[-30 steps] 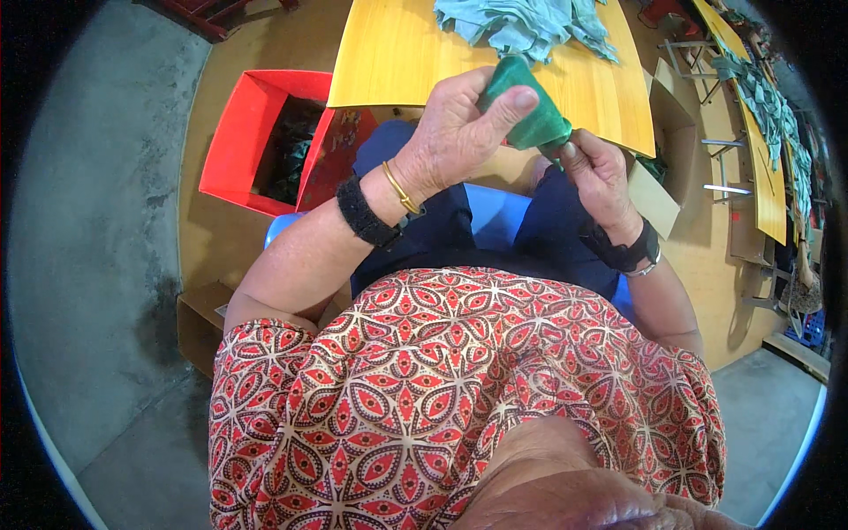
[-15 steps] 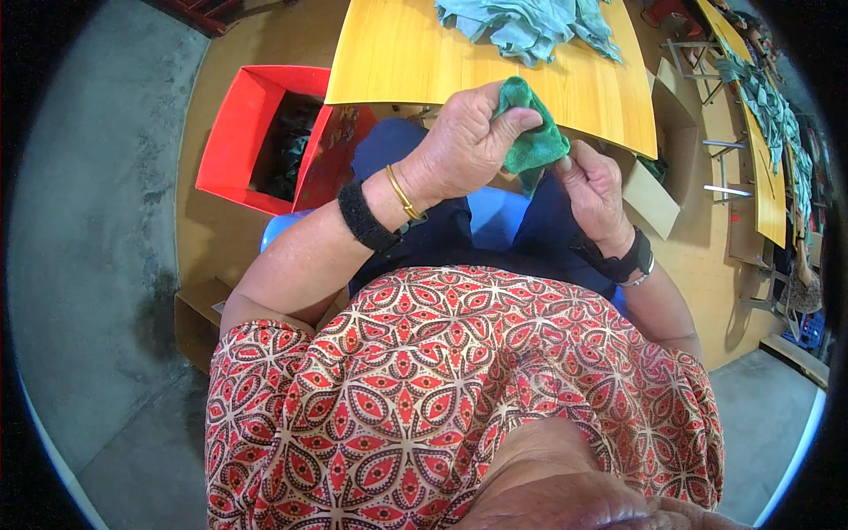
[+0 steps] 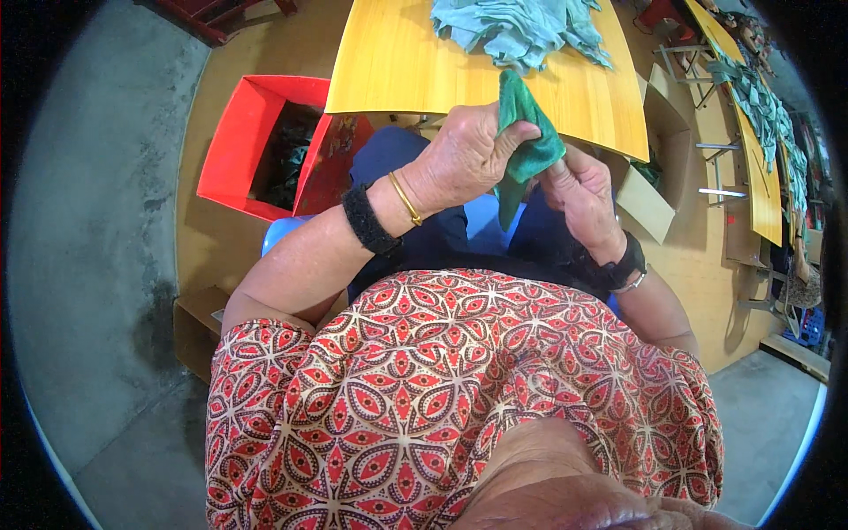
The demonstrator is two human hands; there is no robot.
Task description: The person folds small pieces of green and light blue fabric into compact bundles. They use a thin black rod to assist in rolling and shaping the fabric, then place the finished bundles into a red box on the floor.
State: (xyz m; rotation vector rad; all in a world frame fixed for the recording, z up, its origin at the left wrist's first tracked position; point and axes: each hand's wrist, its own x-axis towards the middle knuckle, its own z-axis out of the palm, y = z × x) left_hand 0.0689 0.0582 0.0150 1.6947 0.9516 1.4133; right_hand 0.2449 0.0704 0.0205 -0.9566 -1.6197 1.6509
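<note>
A piece of green plush fabric point(image 3: 533, 157), folded and pointed at top and bottom, is held up in front of the near edge of a yellow wood-grain table point(image 3: 389, 71). My left hand point(image 3: 459, 155) grips its left side, thumb pressed over the front. On the lower right, my right hand point(image 3: 583, 194) pinches the fabric's edge between thumb and fingers; some of those fingertips are hidden behind the cloth. Beyond my hands, a heap of pale blue-green fabric pieces point(image 3: 521, 34) lies on the table.
A red box point(image 3: 234, 155) with dark contents stands left of the table. An open cardboard box point(image 3: 649, 201) is at the right, with green cloth inside. Another cardboard box point(image 3: 196, 322) sits lower left. Farther right, a second table point(image 3: 767, 199) carries more fabric pieces.
The green fabric has been turned and stretched longer, its lower point now hanging further down. My right hand has shifted slightly down and left, my left hand slightly right.
</note>
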